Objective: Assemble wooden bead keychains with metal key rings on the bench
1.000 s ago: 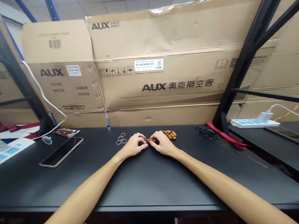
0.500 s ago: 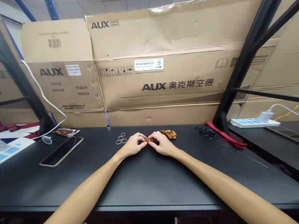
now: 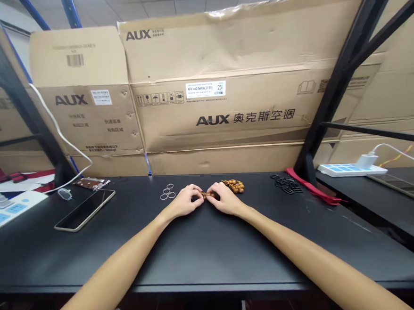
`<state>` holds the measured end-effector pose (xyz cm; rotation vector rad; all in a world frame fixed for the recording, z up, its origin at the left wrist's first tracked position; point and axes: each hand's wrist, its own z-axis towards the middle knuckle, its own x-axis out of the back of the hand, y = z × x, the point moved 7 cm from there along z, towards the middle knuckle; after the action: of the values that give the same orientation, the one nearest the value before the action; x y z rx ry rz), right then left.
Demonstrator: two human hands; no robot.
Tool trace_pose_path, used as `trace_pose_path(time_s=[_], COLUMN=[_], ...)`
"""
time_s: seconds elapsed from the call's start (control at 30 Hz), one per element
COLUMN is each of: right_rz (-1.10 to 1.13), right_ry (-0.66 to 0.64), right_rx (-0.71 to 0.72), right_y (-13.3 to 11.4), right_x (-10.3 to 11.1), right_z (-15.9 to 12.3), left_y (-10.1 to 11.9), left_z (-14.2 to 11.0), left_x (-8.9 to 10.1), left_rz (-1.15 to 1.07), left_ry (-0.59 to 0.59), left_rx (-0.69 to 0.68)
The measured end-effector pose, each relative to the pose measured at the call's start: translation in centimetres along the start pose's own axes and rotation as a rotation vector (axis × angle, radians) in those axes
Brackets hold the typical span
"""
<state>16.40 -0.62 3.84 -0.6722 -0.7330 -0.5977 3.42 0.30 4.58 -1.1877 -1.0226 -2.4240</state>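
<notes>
My left hand (image 3: 186,200) and my right hand (image 3: 225,198) meet over the middle of the black table, fingertips pinched close together. Between them is a small brown beaded piece (image 3: 205,195), gripped from both sides; most of it is covered by the fingers. Just behind my right hand lies a heap of similar brown beaded pieces (image 3: 236,186). Several silver metal rings (image 3: 167,192) rest flat to the left of my left hand. Farther right is a pile of black clip-like pieces (image 3: 287,185), too small to make out fully.
A phone (image 3: 86,210) and a white power strip (image 3: 15,208) lie on the left. A red strap (image 3: 314,189) runs beside the black rack post (image 3: 333,94) on the right. Large cardboard sheets (image 3: 217,102) stand along the table's back edge. A small brown packet (image 3: 91,183) lies at back left.
Both hands stay in nearly the same place. The beaded piece between the fingertips has shifted slightly, with a little less of it showing.
</notes>
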Motion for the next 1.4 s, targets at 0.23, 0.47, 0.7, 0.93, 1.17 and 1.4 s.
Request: trace_pose_path(time_s=[0.23, 0.47, 0.7, 0.93, 1.17, 1.4], right_rz=[0.065, 0.086, -0.057, 0.02, 0.081, -0.115], right_ry=[0.004, -0.011, 0.055, 0.031, 0.009, 0.028], right_rx=[0.059, 0.099, -0.057, 0.008, 0.071, -0.104], right_y=[-1.0, -1.4, 0.6, -0.3, -1.2, 1.2], right_x=[0.5, 0.5, 0.5, 0.5, 0.7, 0.1], right_z=[-0.1, -0.1, 0.1, 0.1, 0.1, 0.2], left_y=[-0.2, -0.1, 0.1, 0.0, -0.3, 0.1], left_z=[0.0, 0.1, 0.0, -0.1, 0.1, 0.0], left_x=[-0.1, 0.0, 0.1, 0.1, 0.0, 0.5], left_rz=[-0.022, -0.045, -0.061, -0.049, -0.068, -0.046], left_ry=[0.001, -0.006, -0.012, 0.002, 0.004, 0.023], left_rx=[0.01, 0.019, 0.005, 0.01, 0.041, 0.037])
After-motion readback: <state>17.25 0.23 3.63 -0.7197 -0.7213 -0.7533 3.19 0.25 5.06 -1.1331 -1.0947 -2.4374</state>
